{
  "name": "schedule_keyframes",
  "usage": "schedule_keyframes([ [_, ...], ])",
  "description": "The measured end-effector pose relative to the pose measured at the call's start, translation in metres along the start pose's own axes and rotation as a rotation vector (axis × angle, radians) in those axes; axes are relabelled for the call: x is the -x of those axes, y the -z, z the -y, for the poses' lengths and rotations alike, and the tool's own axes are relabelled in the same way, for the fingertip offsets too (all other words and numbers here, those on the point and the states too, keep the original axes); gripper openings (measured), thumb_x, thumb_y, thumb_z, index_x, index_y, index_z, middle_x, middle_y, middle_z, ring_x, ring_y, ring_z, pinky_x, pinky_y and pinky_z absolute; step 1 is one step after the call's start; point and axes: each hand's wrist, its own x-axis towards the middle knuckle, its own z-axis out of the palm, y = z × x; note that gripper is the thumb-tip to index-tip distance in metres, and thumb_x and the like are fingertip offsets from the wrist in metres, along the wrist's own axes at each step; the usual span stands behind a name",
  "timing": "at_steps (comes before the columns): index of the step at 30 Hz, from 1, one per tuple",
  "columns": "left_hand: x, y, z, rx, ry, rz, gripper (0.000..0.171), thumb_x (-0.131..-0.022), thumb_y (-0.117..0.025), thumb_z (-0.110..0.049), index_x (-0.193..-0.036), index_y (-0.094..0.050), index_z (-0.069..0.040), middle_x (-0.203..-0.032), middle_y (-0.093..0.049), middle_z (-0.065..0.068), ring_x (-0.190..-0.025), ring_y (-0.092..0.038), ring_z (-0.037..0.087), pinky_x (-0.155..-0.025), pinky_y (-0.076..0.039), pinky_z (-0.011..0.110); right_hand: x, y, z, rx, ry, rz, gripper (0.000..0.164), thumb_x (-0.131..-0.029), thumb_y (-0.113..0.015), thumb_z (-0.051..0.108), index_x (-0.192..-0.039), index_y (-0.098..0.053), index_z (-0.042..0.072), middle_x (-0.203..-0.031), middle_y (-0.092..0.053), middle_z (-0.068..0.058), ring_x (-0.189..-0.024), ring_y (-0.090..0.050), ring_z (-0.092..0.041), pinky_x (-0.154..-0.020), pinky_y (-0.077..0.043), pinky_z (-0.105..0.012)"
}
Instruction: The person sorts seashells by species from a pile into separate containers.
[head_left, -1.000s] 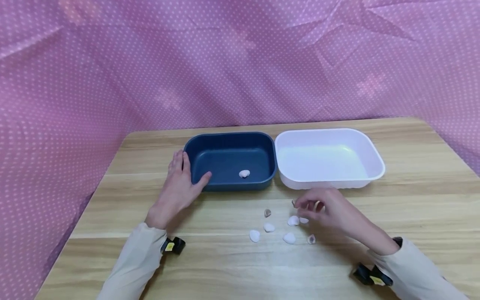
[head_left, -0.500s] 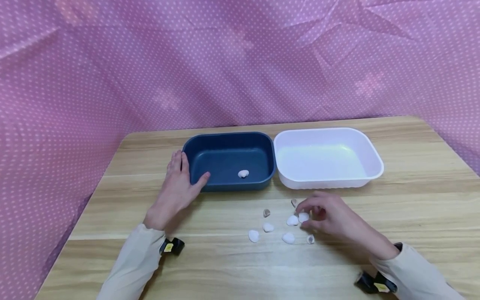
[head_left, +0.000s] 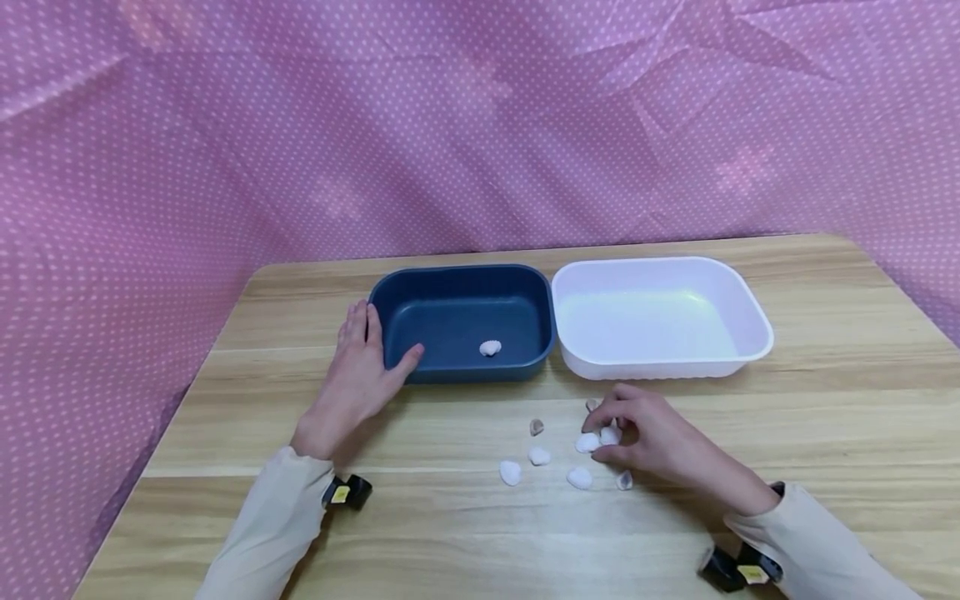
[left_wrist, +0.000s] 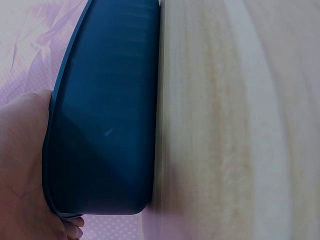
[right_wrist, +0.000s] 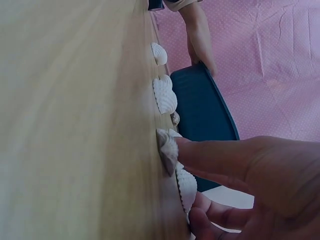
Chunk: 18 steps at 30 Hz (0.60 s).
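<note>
My left hand point(head_left: 358, 371) holds the left end of a dark blue plastic basin point(head_left: 465, 373), fingers along its left side and thumb over the near rim. One white seashell point(head_left: 490, 347) lies in that basin. My right hand point(head_left: 648, 429) is low over the table; its thumb and index finger pinch a white seashell point(head_left: 588, 442). Another white seashell point(head_left: 611, 436) lies right beside it, partly under the hand. The right wrist view has the thumb near a ridged shell point(right_wrist: 167, 151) in front, with another white shell point(right_wrist: 186, 189) between thumb and fingers.
A white plastic basin point(head_left: 663, 367) stands against the blue one's right side. White shells point(head_left: 510, 473), point(head_left: 539, 456), point(head_left: 580, 477) and small brownish shells point(head_left: 536, 427), point(head_left: 624, 480), point(head_left: 592, 405) lie on the wooden table point(head_left: 420, 533). Pink dotted cloth point(head_left: 480, 125) hangs behind.
My right hand has come down and left, from the right-hand white shell to the one beside it, with the two shells now close together. The left hand stays on the blue basin.
</note>
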Motion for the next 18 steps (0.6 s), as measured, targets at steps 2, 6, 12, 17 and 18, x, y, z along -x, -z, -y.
schedule_keyframes([
  [2, 0.000, 0.000, 0.000, 0.002, 0.001, 0.001, 0.102, -0.092, -0.036, -0.068, -0.150, -0.002, 0.009, -0.158, 0.003, 0.027, -0.146, 0.005, 0.037, -0.117, -0.006, 0.052, 0.000, 0.000, 0.001, -0.001, -0.002, 0.007, 0.023, -0.074, -0.082, 0.010, -0.094, -0.074, 0.018, -0.087, -0.057, 0.007, -0.075, -0.049, -0.009, -0.063, -0.045, -0.023],
  [6, 0.000, 0.000, 0.000, 0.002, -0.004, -0.002, 0.102, -0.092, -0.036, -0.068, -0.150, -0.003, 0.009, -0.158, 0.002, 0.027, -0.146, 0.004, 0.038, -0.117, -0.007, 0.052, -0.001, -0.001, 0.003, 0.014, 0.004, 0.023, 0.021, -0.074, -0.082, 0.009, -0.091, -0.072, 0.017, -0.090, -0.057, 0.007, -0.078, -0.049, -0.009, -0.066, -0.046, -0.024],
  [12, 0.000, 0.000, 0.000, -0.001, -0.005, -0.001, 0.102, -0.092, -0.036, -0.068, -0.150, -0.003, 0.009, -0.158, 0.002, 0.027, -0.146, 0.004, 0.038, -0.117, -0.006, 0.051, -0.003, -0.001, 0.008, 0.023, -0.003, 0.037, 0.022, -0.076, -0.080, 0.012, -0.094, -0.069, 0.018, -0.096, -0.060, 0.007, -0.082, -0.052, -0.009, -0.069, -0.048, -0.025],
  [17, 0.001, 0.001, 0.000, 0.001, -0.006, -0.004, 0.102, -0.093, -0.037, -0.067, -0.150, -0.004, 0.010, -0.158, 0.002, 0.027, -0.146, 0.003, 0.038, -0.117, -0.006, 0.051, -0.009, 0.001, 0.017, 0.015, 0.030, -0.003, 0.024, -0.077, -0.080, 0.010, -0.096, -0.067, 0.018, -0.096, -0.064, 0.008, -0.085, -0.057, -0.012, -0.074, -0.051, -0.029],
  [18, 0.001, 0.001, 0.000, 0.001, -0.005, -0.004, 0.102, -0.093, -0.038, -0.067, -0.150, -0.004, 0.010, -0.158, 0.002, 0.027, -0.146, 0.003, 0.038, -0.117, -0.006, 0.051, -0.011, 0.001, 0.019, 0.008, 0.038, -0.010, 0.024, -0.077, -0.080, 0.009, -0.095, -0.067, 0.018, -0.095, -0.064, 0.009, -0.085, -0.057, -0.013, -0.073, -0.051, -0.030],
])
